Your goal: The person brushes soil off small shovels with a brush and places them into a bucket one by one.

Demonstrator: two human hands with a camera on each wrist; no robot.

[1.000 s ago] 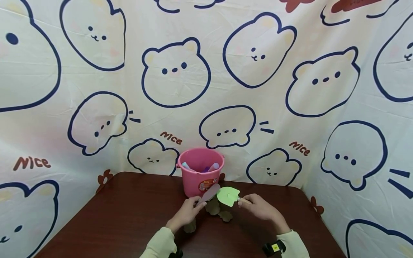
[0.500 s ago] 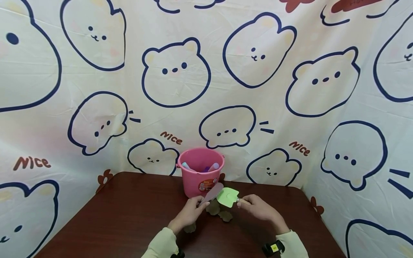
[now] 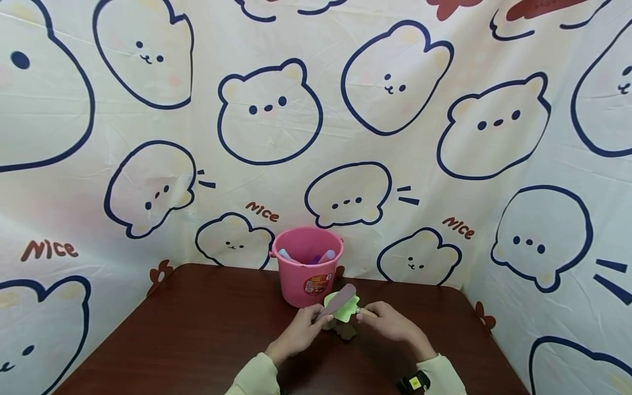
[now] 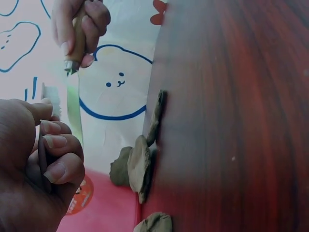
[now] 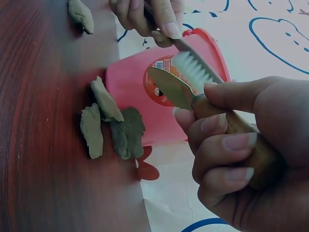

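My left hand (image 3: pixel 298 333) grips a mauve-backed brush (image 3: pixel 342 299) with white bristles, tilted up to the right. My right hand (image 3: pixel 393 322) holds the wooden handle of a small trowel with a light green blade (image 3: pixel 349 312). In the head view the brush crosses in front of the blade. From the right wrist, the bristles (image 5: pixel 190 67) appear right beside the blade; whether they touch is unclear. Below both tools, several grey-brown clay-like lumps (image 5: pixel 128 134) lie on the table. My left hand partly hides them in the head view.
A pink bucket (image 3: pixel 305 282) with an orange label stands just behind the tools, holding a few pale and purple items. The dark red-brown table (image 3: pixel 207 329) ends at a printed cloth backdrop (image 3: pixel 345 137) on the back and sides.
My left hand has moved right and the brush has slid across the green blade, covering part of it. The trowel has shifted slightly left and down. The bucket stays put.
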